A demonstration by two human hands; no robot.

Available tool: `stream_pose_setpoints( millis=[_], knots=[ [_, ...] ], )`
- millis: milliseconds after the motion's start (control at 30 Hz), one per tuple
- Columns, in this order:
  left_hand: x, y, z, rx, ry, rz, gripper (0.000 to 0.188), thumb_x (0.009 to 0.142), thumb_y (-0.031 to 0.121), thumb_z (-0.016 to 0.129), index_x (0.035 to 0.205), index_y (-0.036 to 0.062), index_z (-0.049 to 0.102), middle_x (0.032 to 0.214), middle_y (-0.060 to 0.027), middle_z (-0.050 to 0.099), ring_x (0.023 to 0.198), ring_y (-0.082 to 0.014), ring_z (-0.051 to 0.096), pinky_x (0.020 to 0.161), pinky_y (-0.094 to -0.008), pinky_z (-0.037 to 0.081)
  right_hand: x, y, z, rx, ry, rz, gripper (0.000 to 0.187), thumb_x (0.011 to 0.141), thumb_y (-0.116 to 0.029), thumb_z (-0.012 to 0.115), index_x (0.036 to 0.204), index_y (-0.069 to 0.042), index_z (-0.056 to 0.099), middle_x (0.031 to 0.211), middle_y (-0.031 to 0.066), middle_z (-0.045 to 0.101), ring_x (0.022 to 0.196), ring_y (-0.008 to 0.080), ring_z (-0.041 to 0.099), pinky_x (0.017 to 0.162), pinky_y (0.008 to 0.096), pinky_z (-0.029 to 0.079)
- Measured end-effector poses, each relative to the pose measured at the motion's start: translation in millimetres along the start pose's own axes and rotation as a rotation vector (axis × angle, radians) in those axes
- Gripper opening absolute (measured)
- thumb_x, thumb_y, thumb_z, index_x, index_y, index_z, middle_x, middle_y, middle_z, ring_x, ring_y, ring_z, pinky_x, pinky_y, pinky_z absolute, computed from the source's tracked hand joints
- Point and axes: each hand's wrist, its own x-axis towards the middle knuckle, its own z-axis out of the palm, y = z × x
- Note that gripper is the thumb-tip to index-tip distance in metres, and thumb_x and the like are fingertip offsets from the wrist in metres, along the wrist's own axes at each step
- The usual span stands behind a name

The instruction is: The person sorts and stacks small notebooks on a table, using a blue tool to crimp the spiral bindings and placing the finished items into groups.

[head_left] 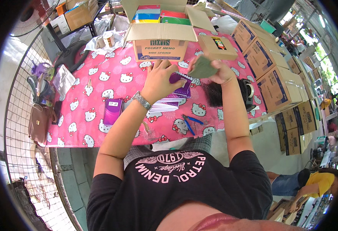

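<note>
My right hand [225, 73] grips a flat grey-green block [203, 67] above the table, thumb and fingers around its right end. On the left, my left hand [162, 79] lies with spread fingers over a pile of small purple spiral notebooks [183, 89], its thumb on the top cover. White page edges [163, 105] of further notebooks show beneath my left wrist. A single purple notebook [113, 111] lies left of my left forearm. Blue-handled pliers [192, 123] rest near the table's front edge. A black bristle brush [214, 94] is beside my right forearm.
An opened carton [161, 48] of colourful notebooks stands at the back, beside a smaller brown box [218, 47]. A black tape dispenser [247, 96] sits right of my right forearm. Stacked cartons [278, 86] line the right side, and wire mesh [20, 104] the left. Another person [311, 184] works at lower right.
</note>
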Motion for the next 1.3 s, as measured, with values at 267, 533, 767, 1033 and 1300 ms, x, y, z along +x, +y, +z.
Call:
stream_pose_setpoints(
  millis=[267,533,767,1033,1300],
  knots=[
    [-1.9,-2.6,-5.5,-0.050,-0.037,-0.002,0.044,0.072,0.039,0.080,0.099,0.0098,0.061,0.097,-0.0075,0.058,0.104,-0.0303,0.051,0.091,-0.0438,0.042,15.8,-3.7,8.5,-0.275,-0.070,0.044,0.052,0.081,-0.034,0.070,0.117,0.001,0.060,0.107,0.0094,0.062,0.101,0.0178,0.060,0.090,0.0323,0.047],
    [-1.5,-3.5,-9.5,-0.092,0.003,-0.029,0.044,0.072,0.033,0.082,0.094,0.0057,0.056,0.097,-0.0093,0.059,0.102,-0.0308,0.053,0.089,-0.0427,0.043,12.4,-7.4,15.4,-0.056,-0.090,-0.119,0.059,0.079,-0.046,0.068,0.116,0.000,0.062,0.113,0.0090,0.061,0.111,0.0184,0.057,0.098,0.0319,0.043],
    [1.9,-24.9,-19.6,-0.075,0.004,-0.039,0.041,0.073,0.029,0.082,0.095,0.0047,0.059,0.096,-0.0116,0.059,0.101,-0.0319,0.055,0.087,-0.0418,0.046,42.0,-2.9,4.4,-0.239,-0.145,-0.037,0.059,0.079,-0.042,0.069,0.116,0.003,0.061,0.114,0.0099,0.063,0.111,0.0201,0.059,0.101,0.0332,0.043],
    [2.4,-46.0,-23.0,-0.320,-0.067,-0.073,0.036,0.077,0.022,0.081,0.094,0.0009,0.058,0.090,-0.0117,0.061,0.080,-0.0246,0.062,0.073,-0.0346,0.050,53.2,5.3,15.3,-0.194,-0.042,-0.004,0.054,0.081,-0.036,0.068,0.118,0.002,0.062,0.116,0.0095,0.062,0.113,0.0189,0.056,0.102,0.0317,0.040],
    [3.3,-45.4,-5.2,-0.540,-0.006,-0.308,0.024,0.087,0.014,0.072,0.102,-0.0006,0.060,0.085,-0.0106,0.064,0.072,-0.0149,0.061,0.063,-0.0284,0.052,40.7,212.7,-21.9,-1.182,0.575,0.334,0.047,0.081,-0.048,0.068,0.098,-0.004,0.065,0.099,0.0110,0.068,0.087,0.0309,0.064,0.081,0.0379,0.050]
  ],
)
